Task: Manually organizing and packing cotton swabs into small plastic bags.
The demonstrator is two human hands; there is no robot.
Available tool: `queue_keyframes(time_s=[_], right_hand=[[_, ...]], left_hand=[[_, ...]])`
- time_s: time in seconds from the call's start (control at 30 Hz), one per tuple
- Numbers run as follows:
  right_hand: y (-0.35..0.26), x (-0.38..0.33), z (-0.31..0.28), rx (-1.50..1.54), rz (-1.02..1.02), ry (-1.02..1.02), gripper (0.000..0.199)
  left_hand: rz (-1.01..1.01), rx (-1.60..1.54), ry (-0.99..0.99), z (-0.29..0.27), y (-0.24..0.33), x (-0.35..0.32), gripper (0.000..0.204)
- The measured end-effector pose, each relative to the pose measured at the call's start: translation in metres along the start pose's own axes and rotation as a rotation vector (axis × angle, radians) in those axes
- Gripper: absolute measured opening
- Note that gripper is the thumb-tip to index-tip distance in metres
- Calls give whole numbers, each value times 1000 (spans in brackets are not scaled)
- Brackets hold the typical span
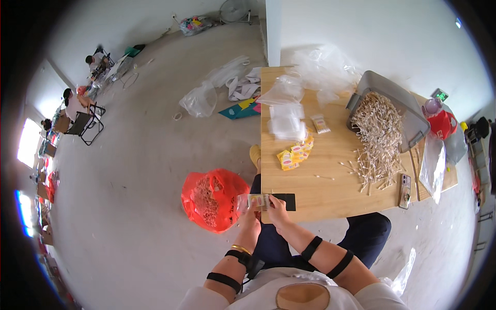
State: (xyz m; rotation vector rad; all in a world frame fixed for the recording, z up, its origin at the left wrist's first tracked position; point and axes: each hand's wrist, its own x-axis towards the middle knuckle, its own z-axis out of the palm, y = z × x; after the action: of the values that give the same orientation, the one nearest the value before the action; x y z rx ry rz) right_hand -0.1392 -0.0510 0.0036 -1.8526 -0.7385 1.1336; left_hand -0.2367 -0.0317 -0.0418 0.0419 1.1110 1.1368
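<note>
- Both hands meet at the near left corner of the wooden table [330,191], pinching one small clear packet [257,201] of cotton swabs.
- Left hand [250,211] grips its left end; right hand [276,208] covers the right end, hiding part.
- Packet overlaps a black strip [287,201].
- Red bag [212,199] just left; its contents are hard to make out.

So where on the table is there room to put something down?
Bare wood lies between the yellow packets and the cotton swab pile, down to the near edge by the phone. The far end is crowded with clear plastic bags.
</note>
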Motion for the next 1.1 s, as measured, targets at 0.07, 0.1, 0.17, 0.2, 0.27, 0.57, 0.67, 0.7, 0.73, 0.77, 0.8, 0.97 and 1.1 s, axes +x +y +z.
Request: queue_keyframes(time_s=[0.07,0.1,0.17,0.2,0.27,0.57,0.67,0.7,0.73,0.77,0.8,0.97,1.1], right_hand=[[5,0,2,-23,-25,12,42],[7,0,3,-37,-50,26,42],[8,2,14,-4,-50,10,41],[8,3,19,32,-48,-2,41],[-3,-5,24,-33,-129,2,42],[-31,9,-34,184,230,-588,42],[-26,16,-41,193,288,-571,38],[-22,19,-44,126,273,-509,36],[-23,17,-40,127,274,-514,36],[-25,14,-34,174,318,-545,34],[-27,12,-31,223,362,-575,33],[-24,17,-28,304,391,-530,28],[-52,-1,-5,300,346,-576,29]], left_hand=[[28,51,-12,9,-2,-8,31],[25,44,-9,12,-2,-9,31],[6,92,-51,15,-5,-9,32],[5,90,-53,18,-8,-9,32],[24,21,-25,7,-9,-4,34],[-24,61,-169,-6,1,-1,34],[-5,77,-142,-3,0,-1,35],[-9,80,-147,1,-1,-2,35],[-10,71,-133,-3,-2,0,36],[-11,62,-120,-7,-3,1,36],[-9,64,-117,-11,-2,4,36],[-37,124,-119,-6,11,2,39],[34,35,-78,-19,50,-7,41]])
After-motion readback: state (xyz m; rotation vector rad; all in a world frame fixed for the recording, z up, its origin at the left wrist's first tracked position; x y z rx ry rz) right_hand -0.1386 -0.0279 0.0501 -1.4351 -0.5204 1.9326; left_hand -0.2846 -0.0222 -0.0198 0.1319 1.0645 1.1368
